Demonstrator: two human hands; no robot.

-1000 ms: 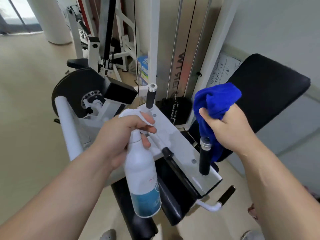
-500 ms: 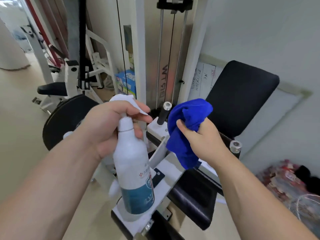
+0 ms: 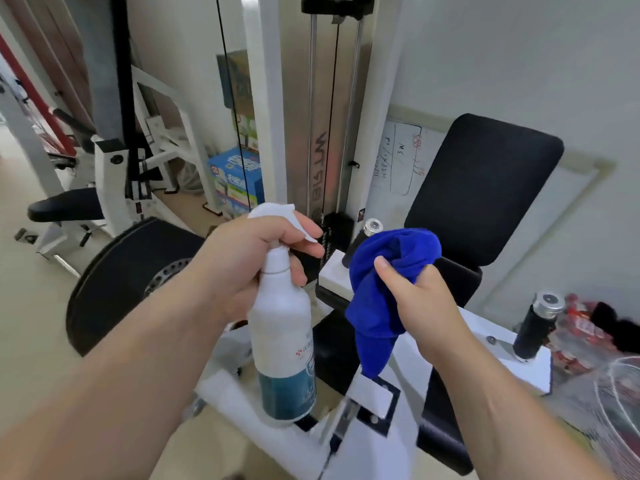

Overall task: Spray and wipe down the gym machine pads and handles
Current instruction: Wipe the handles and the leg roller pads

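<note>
My left hand (image 3: pixel 249 261) grips the neck of a white spray bottle (image 3: pixel 285 344) with a teal label, a finger on its trigger, nozzle pointing right. My right hand (image 3: pixel 419 303) holds a bunched blue cloth (image 3: pixel 384 289) just right of the nozzle. Behind the cloth rises the machine's black back pad (image 3: pixel 485 188). A black handle with a silver cap (image 3: pixel 363 237) pokes up beside the cloth, partly hidden by it. A second black handle (image 3: pixel 535 327) stands on the white frame at the right. The black seat pad (image 3: pixel 336 348) lies below my hands, mostly covered.
The weight stack tower with cables (image 3: pixel 329 116) stands straight ahead against the wall. A black round pad (image 3: pixel 128 271) and another white machine (image 3: pixel 104 174) are at the left. A blue box (image 3: pixel 235 178) sits on the floor behind. Red packets and a wire basket (image 3: pixel 616 403) lie at the right.
My view has swung right and closer to the machine. Both hands kept their hold; the bottle and cloth drew nearer to each other in front of the back pad.
</note>
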